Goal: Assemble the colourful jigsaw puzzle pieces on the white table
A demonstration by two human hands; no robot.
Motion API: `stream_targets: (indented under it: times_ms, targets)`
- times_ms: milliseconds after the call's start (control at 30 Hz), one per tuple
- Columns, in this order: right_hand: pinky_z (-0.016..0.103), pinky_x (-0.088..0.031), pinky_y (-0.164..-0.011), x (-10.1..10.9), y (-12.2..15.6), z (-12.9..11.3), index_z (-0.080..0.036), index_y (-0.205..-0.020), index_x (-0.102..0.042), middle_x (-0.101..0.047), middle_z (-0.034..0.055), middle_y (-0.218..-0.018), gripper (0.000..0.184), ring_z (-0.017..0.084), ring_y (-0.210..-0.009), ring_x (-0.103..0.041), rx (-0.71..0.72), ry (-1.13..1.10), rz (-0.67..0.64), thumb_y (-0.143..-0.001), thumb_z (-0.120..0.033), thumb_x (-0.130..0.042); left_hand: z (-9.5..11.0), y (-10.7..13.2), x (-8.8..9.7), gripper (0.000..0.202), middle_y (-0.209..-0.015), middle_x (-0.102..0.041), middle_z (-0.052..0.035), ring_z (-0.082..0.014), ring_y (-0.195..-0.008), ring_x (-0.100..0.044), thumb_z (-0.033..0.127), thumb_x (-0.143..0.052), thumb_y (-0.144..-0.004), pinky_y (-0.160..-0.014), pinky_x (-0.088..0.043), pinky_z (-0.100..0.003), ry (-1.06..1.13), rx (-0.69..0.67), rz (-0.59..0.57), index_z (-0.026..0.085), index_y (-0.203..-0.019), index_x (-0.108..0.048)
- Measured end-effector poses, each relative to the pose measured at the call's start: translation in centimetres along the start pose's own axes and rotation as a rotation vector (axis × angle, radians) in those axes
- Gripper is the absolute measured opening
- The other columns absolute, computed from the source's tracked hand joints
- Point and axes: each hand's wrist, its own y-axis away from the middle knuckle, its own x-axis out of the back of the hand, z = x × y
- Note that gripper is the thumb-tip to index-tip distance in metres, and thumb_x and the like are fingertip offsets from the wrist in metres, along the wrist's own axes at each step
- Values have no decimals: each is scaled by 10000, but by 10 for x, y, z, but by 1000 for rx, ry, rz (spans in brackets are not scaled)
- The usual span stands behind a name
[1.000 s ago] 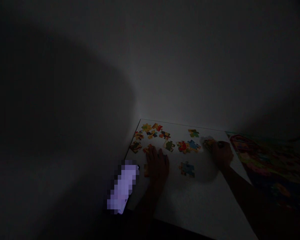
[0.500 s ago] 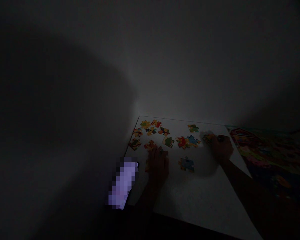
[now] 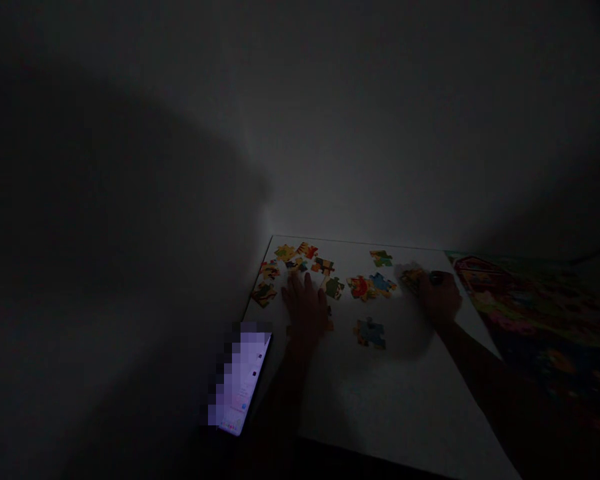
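My left hand (image 3: pixel 305 310) lies over the left group of jigsaw pieces on a white table (image 3: pixel 405 400), palm down with its fingers spread. Its fingertips reach toward a piece (image 3: pixel 297 265), and parts of other pieces show beneath and beside it. A green-and-white piece (image 3: pixel 335 287) lies just right of its fingers. Farther right, my right hand (image 3: pixel 440 298) is closed, with a yellowish puzzle piece (image 3: pixel 411 277) at its fingertips. A dark spot shows on top of that hand; I cannot make out what it is. Red-and-yellow (image 3: pixel 360 287) and blue (image 3: pixel 382 285) pieces lie between the hands.
A lit phone (image 3: pixel 247 390) stands at the table's left edge, partly blurred out. A colourful printed picture sheet (image 3: pixel 525 313) spreads along the right side. Behind the table rises a pale wall (image 3: pixel 355 167) with dark shadows. The light is very dim.
My left hand has moved forward and slightly left, its fingers now spread wider. My right hand stays at the same piece. The whole view has shifted slightly.
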Motion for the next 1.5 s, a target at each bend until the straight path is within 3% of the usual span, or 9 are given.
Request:
stream_targets:
  times_ms: [167,333,500,700,800,933,1033,1267,1500]
  targets:
    - [473,-447,-888,0,-1,0,-139,-1133,-643,-691,191,-1067,547,335,-945,-623,-12,28,-22,-773,-531,-520,5,-25,-11,537,-1487,-477,-216,-332,-1411,-407,313,-482,-932,-1171,-307,-551,-33,22,14,75,-1413,-502]
    - [486,-456,-896,0,-2,1,-152,-1135,-634,-679,188,-1070,553,335,-957,-618,-34,54,-50,-789,-565,-510,10,-22,-20,510,-1481,-484,-208,-330,-1402,-414,294,-468,-941,-1167,-316,-548,-46,9,45,77,-1400,-520]
    - [491,-462,-909,2,1,-1,-170,-1156,-623,-675,179,-1114,542,340,-997,-617,-26,65,-52,-794,-555,-501,13,-19,-16,473,-1433,-526,-200,-330,-1348,-465,276,-503,-925,-1157,-323,-571,-12,6,58,91,-1357,-558]
    - [520,-443,-910,4,0,-2,-152,-1162,-619,-662,229,-1166,568,410,-1058,-608,-55,50,-82,-789,-567,-513,10,-24,-11,311,-1245,-639,-136,-297,-1207,-562,237,-513,-913,-1136,-349,-561,80,3,107,198,-1176,-674]
    - [525,-441,-883,5,1,-2,-155,-1128,-630,-668,236,-1134,558,420,-1031,-608,-43,22,-78,-778,-577,-529,2,-44,-6,300,-1229,-644,-142,-297,-1179,-578,215,-506,-913,-1120,-369,-550,106,67,112,196,-1158,-678]
    - [510,-446,-892,5,3,-4,-155,-1103,-645,-679,215,-1112,560,403,-1018,-614,-43,17,-68,-775,-588,-512,-15,-85,0,417,-1375,-572,-177,-298,-1310,-503,138,-473,-901,-1121,-374,-500,82,122,86,154,-1300,-595]
    - [511,-449,-903,4,1,-3,-147,-1106,-648,-685,207,-1105,587,391,-1005,-614,-49,19,-58,-751,-596,-518,-24,-103,-1,448,-1421,-534,-203,-299,-1336,-488,107,-457,-894,-1117,-377,-484,81,168,71,115,-1329,-563]
    - [510,-442,-919,1,-3,2,-180,-1111,-641,-687,177,-1104,574,358,-977,-610,-37,23,-52,-744,-605,-521,-24,-97,-5,393,-1293,-591,-202,-316,-1258,-526,138,-446,-917,-1130,-323,-515,87,234,45,105,-1283,-585]
    - [530,-456,-901,4,-3,5,-173,-1134,-643,-688,193,-1092,599,375,-979,-625,-3,56,-92,-771,-626,-498,-19,-104,7,460,-1188,-579,-207,-333,-1159,-562,83,-515,-850,-1015,-427,-465,164,288,18,118,-1305,-562]
